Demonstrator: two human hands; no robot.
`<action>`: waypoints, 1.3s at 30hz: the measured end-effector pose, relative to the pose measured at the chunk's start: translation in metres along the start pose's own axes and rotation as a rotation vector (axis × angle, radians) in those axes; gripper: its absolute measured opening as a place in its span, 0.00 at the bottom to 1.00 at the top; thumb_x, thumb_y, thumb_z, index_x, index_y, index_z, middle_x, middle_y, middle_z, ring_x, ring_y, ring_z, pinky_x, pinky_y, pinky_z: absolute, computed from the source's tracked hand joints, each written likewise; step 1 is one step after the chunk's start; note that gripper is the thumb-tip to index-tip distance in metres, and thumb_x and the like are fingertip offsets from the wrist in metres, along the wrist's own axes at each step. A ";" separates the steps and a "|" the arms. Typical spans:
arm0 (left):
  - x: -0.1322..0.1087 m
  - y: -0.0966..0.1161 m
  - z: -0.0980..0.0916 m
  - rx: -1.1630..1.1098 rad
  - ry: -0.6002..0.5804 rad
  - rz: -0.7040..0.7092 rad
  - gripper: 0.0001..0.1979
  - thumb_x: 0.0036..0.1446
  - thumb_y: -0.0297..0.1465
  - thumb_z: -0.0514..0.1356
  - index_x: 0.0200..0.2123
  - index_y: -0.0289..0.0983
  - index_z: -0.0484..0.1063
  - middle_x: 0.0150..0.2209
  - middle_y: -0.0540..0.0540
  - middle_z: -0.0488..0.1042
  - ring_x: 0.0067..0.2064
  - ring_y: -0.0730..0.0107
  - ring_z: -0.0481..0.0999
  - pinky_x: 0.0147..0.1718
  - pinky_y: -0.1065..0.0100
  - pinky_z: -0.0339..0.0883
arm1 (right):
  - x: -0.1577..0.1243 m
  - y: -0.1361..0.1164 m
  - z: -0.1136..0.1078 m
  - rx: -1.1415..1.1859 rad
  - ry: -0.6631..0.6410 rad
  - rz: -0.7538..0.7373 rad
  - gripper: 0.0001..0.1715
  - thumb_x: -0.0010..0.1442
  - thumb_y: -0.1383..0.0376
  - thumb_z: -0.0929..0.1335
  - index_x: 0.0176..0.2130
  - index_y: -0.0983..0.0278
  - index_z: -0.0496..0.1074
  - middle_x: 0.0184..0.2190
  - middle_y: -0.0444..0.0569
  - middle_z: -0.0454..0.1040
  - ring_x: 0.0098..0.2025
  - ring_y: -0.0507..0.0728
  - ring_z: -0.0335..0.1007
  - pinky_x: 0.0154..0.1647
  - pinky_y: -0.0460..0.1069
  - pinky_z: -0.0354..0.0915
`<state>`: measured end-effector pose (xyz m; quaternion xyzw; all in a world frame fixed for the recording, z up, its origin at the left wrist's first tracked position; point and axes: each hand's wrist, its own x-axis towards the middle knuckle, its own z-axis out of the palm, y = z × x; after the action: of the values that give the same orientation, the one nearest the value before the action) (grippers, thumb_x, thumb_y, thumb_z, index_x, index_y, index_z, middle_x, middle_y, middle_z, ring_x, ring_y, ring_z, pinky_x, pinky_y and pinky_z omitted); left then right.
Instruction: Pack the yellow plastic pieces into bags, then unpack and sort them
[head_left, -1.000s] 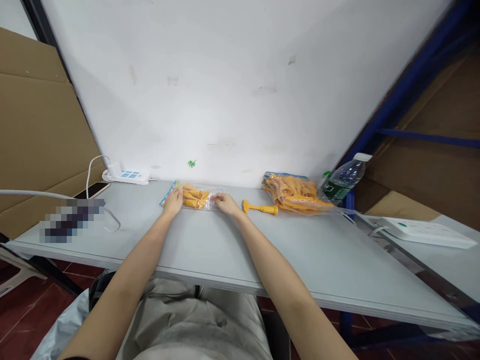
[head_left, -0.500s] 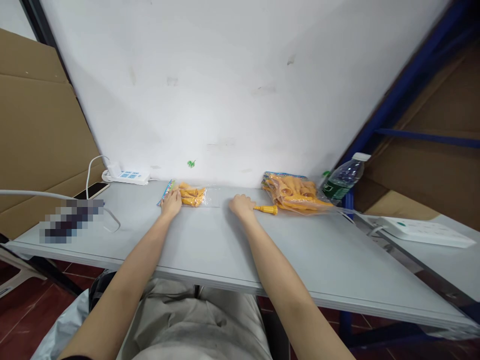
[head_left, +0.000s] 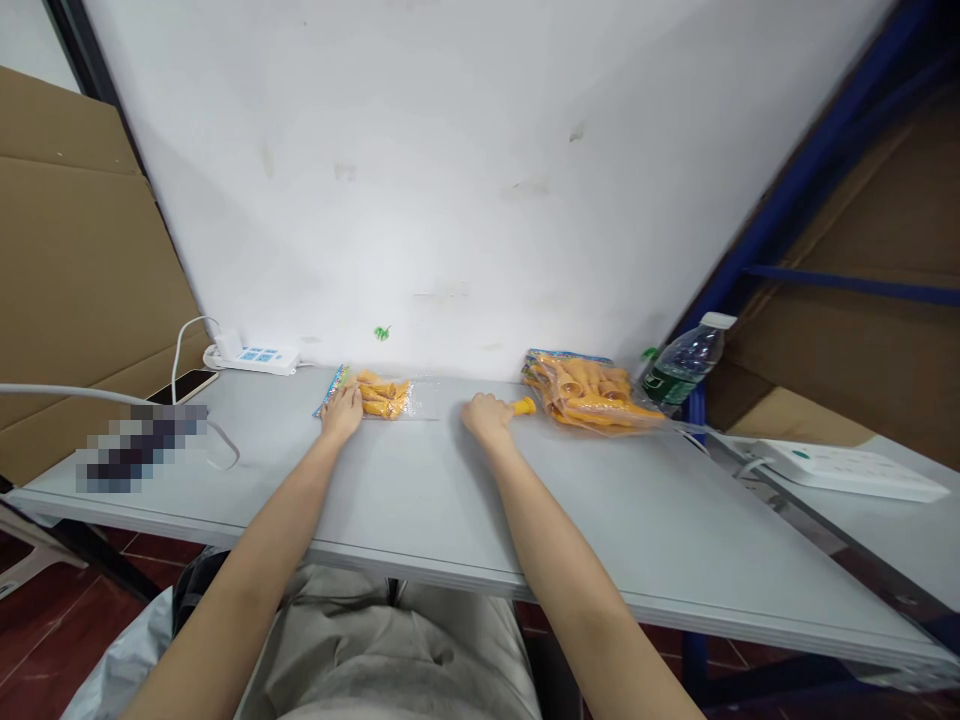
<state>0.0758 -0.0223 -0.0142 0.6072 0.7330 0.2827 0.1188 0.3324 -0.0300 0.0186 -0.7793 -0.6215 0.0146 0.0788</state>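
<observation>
My left hand (head_left: 343, 411) lies with its fingers flat over the header end of a small clear bag (head_left: 420, 401) that contains several yellow plastic pieces (head_left: 384, 395). My right hand (head_left: 488, 413) is closed around a slim yellow plastic piece (head_left: 523, 407), whose wider, flared end sticks out to the right; the rest is hidden in the fingers. Just beyond that end sits a larger clear bag (head_left: 592, 394) packed with similar yellow pieces, some with funnel-like mouths.
A water bottle (head_left: 686, 362) leans at the right, beside a blue metal frame (head_left: 795, 190). White power strips (head_left: 259, 358) (head_left: 847, 470) are at both sides. A phone (head_left: 182, 387) and white cables lie left on the grey table (head_left: 420, 490). Cardboard (head_left: 75, 260) stands at the left.
The yellow piece has slid further into my right hand, so less of it shows and it sits farther from the larger bag. My left hand stays on the small bag.
</observation>
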 end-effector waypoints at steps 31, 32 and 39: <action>-0.002 0.002 -0.004 0.014 -0.024 0.015 0.26 0.66 0.37 0.39 0.62 0.44 0.63 0.66 0.46 0.60 0.66 0.53 0.59 0.64 0.43 0.49 | -0.007 -0.015 -0.011 0.049 0.101 -0.425 0.20 0.61 0.72 0.61 0.46 0.60 0.76 0.48 0.56 0.74 0.53 0.62 0.63 0.52 0.57 0.50; -0.001 0.002 -0.005 0.014 -0.028 0.020 0.26 0.66 0.37 0.39 0.62 0.44 0.64 0.66 0.46 0.61 0.66 0.53 0.59 0.64 0.42 0.49 | -0.007 -0.016 -0.010 0.076 0.087 -0.437 0.19 0.61 0.71 0.62 0.47 0.60 0.76 0.48 0.55 0.74 0.53 0.61 0.63 0.51 0.57 0.50; 0.000 0.002 -0.004 -0.002 -0.067 0.110 0.25 0.67 0.37 0.39 0.60 0.45 0.66 0.65 0.48 0.63 0.66 0.57 0.59 0.63 0.46 0.52 | 0.001 -0.019 0.002 0.282 0.023 -0.442 0.16 0.59 0.66 0.66 0.46 0.57 0.77 0.47 0.49 0.75 0.51 0.59 0.67 0.48 0.52 0.56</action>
<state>0.0753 -0.0230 -0.0104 0.6554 0.6939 0.2691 0.1284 0.3142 -0.0248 0.0198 -0.6062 -0.7674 0.0744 0.1949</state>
